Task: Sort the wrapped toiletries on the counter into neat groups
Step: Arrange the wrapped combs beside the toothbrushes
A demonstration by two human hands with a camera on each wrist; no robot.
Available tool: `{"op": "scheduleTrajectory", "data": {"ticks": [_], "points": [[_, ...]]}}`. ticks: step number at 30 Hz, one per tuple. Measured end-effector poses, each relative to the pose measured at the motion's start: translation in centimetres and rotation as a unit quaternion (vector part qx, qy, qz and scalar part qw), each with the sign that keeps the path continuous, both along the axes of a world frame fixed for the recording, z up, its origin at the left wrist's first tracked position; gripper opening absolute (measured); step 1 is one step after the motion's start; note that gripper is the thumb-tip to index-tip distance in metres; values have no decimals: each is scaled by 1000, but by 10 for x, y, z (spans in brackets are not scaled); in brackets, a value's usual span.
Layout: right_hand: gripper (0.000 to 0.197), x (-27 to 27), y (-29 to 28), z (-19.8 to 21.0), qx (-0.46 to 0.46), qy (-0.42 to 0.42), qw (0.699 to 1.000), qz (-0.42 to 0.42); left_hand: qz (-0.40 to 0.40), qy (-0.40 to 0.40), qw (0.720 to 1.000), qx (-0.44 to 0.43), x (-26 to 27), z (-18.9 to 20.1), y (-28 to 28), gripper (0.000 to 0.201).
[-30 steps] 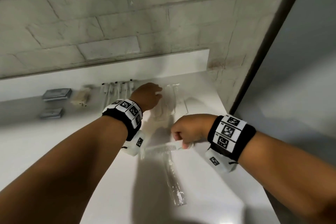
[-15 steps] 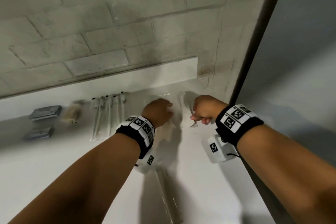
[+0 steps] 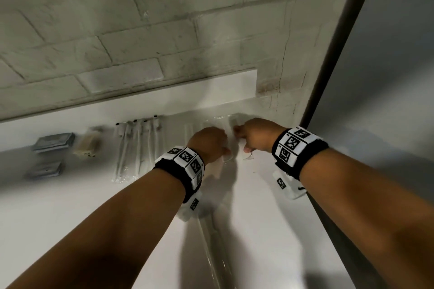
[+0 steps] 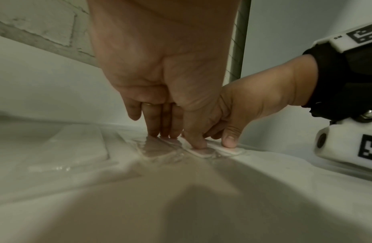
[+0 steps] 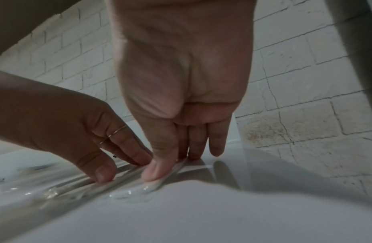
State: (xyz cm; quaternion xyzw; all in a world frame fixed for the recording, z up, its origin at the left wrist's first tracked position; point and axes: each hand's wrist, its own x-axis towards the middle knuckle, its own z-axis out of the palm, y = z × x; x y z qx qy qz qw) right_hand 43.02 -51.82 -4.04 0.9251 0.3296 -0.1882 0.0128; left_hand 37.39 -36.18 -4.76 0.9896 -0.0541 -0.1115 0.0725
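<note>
Clear-wrapped white combs lie side by side at the back right of the white counter. My left hand presses fairly straight fingers on the wrappers, its thumb on the end of one comb. Just right of it, my right hand holds another wrapped comb flat against the counter, thumb on its near end and fingers further along it. In the left wrist view that comb lies parallel to the first, close beside it. The rest of the combs is hidden under both hands.
Left of the hands lies a row of wrapped toothbrushes, then a beige packet and two grey packets. One long clear-wrapped item lies near the front. A brick wall backs the counter, whose right edge drops off.
My right hand carried a wrapped comb from the front middle to the back right and laid it beside the others. The left hand stayed on the comb group.
</note>
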Motion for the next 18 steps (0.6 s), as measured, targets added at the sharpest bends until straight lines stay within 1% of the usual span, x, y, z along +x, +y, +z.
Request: {"op": "scheduleTrajectory", "data": {"ticks": [4, 9, 10, 11, 13, 14, 15, 18], "points": [[58, 2, -1, -2, -2, -5, 1000, 10, -2, 4, 1000, -2, 1, -1, 0, 25], [59, -3, -1, 1, -6, -3, 1000, 6, -5, 4, 1000, 3, 1, -2, 1, 31], [58, -6, -2, 1, 13, 1, 1000, -2, -1, 2, 1000, -5, 0, -1, 2, 32], [55, -10, -3, 1, 55, 4, 998, -19, 3, -6, 1000, -15, -3, 0, 3, 33], [45, -25, -6, 7, 167, 2, 985, -43, 15, -43, 998, -40, -7, 5, 9, 36], [39, -35, -6, 12, 206, -7, 978, -33, 22, -68, 996, -50, -8, 9, 14, 36], [36, -47, -5, 18, 217, -8, 976, -2, 32, -88, 994, -59, -10, 12, 19, 36], [30, -99, 4, 33, 173, 50, 975, 132, 67, -124, 988, -67, -18, 17, 37, 33]]}}
